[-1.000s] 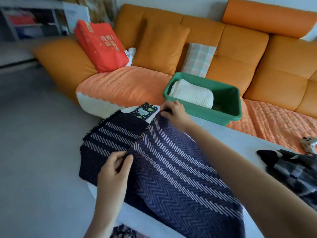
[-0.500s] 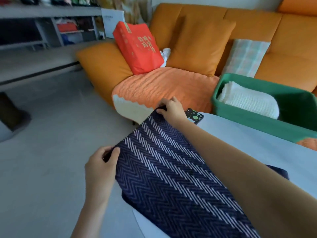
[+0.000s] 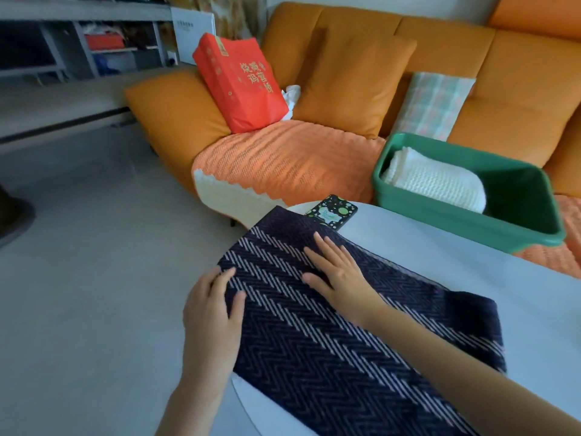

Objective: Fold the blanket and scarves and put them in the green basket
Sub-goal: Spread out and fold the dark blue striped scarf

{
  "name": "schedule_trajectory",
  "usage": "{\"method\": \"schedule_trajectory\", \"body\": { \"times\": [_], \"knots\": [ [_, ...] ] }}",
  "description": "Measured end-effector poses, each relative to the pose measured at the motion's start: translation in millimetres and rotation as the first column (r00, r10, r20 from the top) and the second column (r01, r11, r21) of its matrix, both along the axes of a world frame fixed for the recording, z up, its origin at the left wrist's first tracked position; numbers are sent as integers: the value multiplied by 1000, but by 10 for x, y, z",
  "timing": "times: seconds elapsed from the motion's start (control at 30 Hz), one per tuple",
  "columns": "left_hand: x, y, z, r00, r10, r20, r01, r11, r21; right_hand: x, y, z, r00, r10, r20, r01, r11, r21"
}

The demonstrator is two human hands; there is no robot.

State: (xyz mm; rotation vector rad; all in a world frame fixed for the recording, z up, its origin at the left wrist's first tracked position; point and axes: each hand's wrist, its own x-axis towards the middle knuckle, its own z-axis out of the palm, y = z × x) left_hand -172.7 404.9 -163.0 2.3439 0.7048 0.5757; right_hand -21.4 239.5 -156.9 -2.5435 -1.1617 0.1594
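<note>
A dark navy scarf [image 3: 339,350] with a pale zigzag pattern lies folded flat on the white table [image 3: 471,256]. My left hand [image 3: 212,313] rests on its left edge with the fingers spread. Flat on the cloth a little farther in, my right hand [image 3: 338,278] presses with straight fingers. The green basket [image 3: 465,215] stands at the table's far side, against the sofa, with a folded white knitted blanket [image 3: 437,182] inside it.
A black phone [image 3: 331,212] with green dots lies at the table's far edge, just past the scarf. Behind is an orange sofa [image 3: 314,152] with cushions, a red bag [image 3: 242,83] and a plaid cloth [image 3: 430,105]. Grey floor lies to the left.
Both hands let go of the scarf's end corners and now lie flat on the folded cloth. The fringed striped end is folded under and out of sight.
</note>
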Motion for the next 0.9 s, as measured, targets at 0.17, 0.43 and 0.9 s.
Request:
{"method": "schedule_trajectory", "body": {
  "times": [0.17,0.43,0.9],
  "knots": [
    [-6,-829,-176,884,-380,-273,433,885,171,-372,-720,-208,995,-44,93,60,982,-177],
    [-87,-1527,-246,805,-352,-478,508,825,248,-383,-1392,-232,970,-195,148,223,954,-202],
    [-246,-2842,-153,718,-464,-519,604,786,134,-611,-2812,-127,953,-282,106,301,914,-272]
  ]
}}
